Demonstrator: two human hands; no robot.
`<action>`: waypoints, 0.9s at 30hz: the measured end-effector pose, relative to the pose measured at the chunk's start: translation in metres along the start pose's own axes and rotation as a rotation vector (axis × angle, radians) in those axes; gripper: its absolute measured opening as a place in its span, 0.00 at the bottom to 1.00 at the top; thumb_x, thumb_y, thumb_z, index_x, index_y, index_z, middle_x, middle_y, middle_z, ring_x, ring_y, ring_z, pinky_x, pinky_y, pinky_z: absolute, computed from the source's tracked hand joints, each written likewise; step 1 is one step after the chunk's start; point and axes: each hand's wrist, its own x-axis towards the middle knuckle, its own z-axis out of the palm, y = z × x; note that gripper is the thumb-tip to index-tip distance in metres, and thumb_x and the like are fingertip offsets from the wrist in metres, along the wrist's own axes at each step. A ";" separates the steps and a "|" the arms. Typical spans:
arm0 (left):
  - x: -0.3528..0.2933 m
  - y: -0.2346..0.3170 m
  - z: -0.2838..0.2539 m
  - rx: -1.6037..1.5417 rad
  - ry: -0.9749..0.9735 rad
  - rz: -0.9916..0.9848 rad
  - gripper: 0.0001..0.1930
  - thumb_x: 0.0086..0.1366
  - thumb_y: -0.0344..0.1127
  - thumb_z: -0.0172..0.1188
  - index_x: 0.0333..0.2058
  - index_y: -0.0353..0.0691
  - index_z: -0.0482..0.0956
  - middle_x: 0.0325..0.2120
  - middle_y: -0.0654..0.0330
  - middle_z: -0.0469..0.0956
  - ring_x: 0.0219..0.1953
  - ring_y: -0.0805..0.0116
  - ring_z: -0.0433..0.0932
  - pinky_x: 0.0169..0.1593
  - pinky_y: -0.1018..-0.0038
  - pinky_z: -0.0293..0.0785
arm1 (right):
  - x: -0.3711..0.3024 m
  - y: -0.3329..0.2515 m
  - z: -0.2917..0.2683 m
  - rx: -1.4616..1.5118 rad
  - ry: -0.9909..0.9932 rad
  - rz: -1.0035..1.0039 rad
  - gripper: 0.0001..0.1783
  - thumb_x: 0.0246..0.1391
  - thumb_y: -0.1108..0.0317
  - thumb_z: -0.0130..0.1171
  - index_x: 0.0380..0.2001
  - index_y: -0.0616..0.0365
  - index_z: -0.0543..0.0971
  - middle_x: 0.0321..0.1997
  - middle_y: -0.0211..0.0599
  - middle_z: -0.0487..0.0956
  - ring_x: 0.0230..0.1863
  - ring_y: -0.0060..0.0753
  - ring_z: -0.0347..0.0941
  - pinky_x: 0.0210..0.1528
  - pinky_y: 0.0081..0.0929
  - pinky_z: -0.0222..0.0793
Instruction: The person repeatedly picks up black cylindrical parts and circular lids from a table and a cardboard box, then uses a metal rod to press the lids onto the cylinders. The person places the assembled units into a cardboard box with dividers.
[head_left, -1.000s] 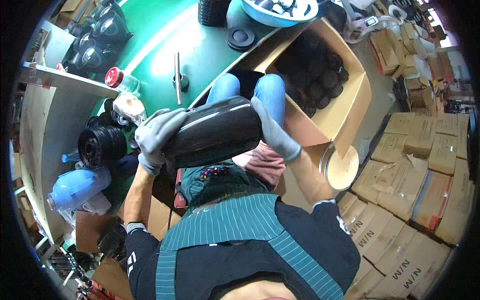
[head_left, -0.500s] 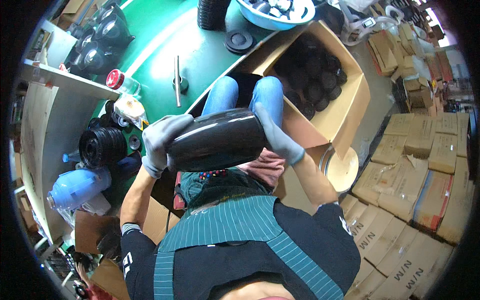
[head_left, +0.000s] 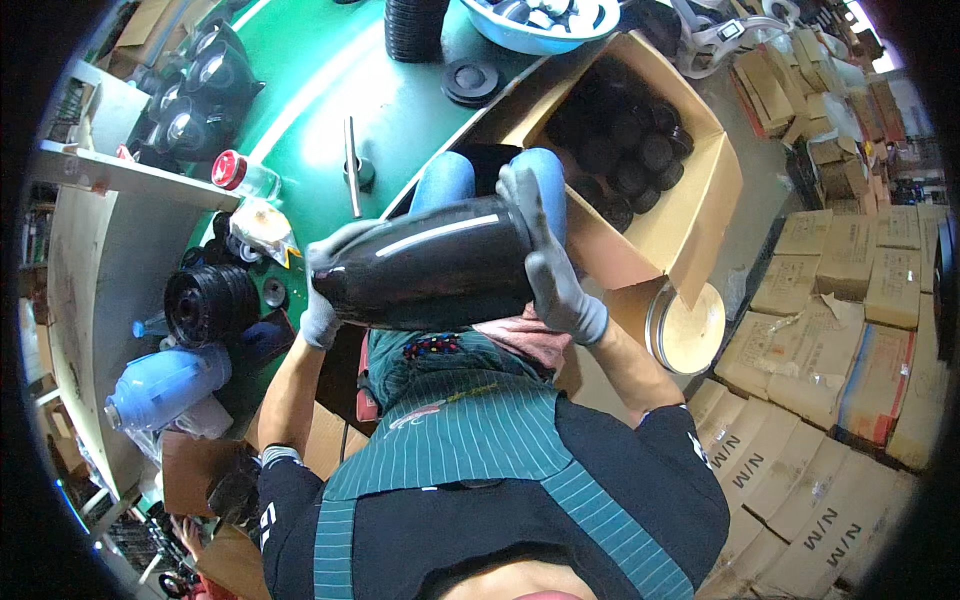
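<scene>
A glossy black tapered cylinder (head_left: 430, 262), like a flask body, lies sideways above my lap. My left hand (head_left: 330, 285), in a grey glove, is wrapped round its narrower left end. Against its wide right end rests my gloved right hand (head_left: 552, 265), palm to the end, fingers stretched upward and thumb apart. Whether anything sits between that palm and the end is hidden. Beyond the cylinder, on the green table (head_left: 300, 185), a metal rod (head_left: 352, 165) leans by a small dark round holder (head_left: 364, 175).
An open carton (head_left: 700, 215) of black round caps stands to the right, beside a round tub (head_left: 690, 328). Stacked black discs (head_left: 415, 28) and a blue basin (head_left: 540, 38) are at the far side. A red-lidded jar (head_left: 245, 175) and blue bottle (head_left: 165, 385) are left; cartons (head_left: 800, 340) fill the right.
My right hand has opened from curling over the cylinder's end to lying against it with fingers stretched. The left hand and the cylinder have shifted slightly; the whole view has moved a little.
</scene>
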 end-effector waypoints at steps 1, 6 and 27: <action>-0.002 -0.004 0.009 -0.131 -0.030 -0.140 0.23 0.60 0.33 0.71 0.54 0.30 0.87 0.46 0.54 0.90 0.48 0.69 0.87 0.57 0.67 0.82 | 0.002 -0.001 -0.003 -0.034 -0.008 -0.168 0.48 0.81 0.40 0.35 0.84 0.66 0.39 0.89 0.54 0.41 0.88 0.49 0.42 0.86 0.41 0.37; -0.004 0.003 0.033 -0.043 -0.003 0.028 0.20 0.62 0.31 0.70 0.52 0.30 0.88 0.45 0.54 0.90 0.47 0.66 0.88 0.56 0.67 0.82 | -0.006 0.006 -0.020 0.235 0.127 0.241 0.39 0.83 0.47 0.33 0.80 0.67 0.58 0.81 0.51 0.65 0.82 0.45 0.59 0.84 0.40 0.48; 0.145 -0.176 -0.013 0.656 0.287 -0.046 0.25 0.71 0.41 0.68 0.65 0.43 0.80 0.53 0.47 0.85 0.49 0.50 0.87 0.52 0.56 0.82 | 0.029 0.113 -0.001 0.692 0.548 0.372 0.39 0.81 0.39 0.35 0.79 0.57 0.62 0.75 0.52 0.73 0.76 0.48 0.69 0.81 0.46 0.57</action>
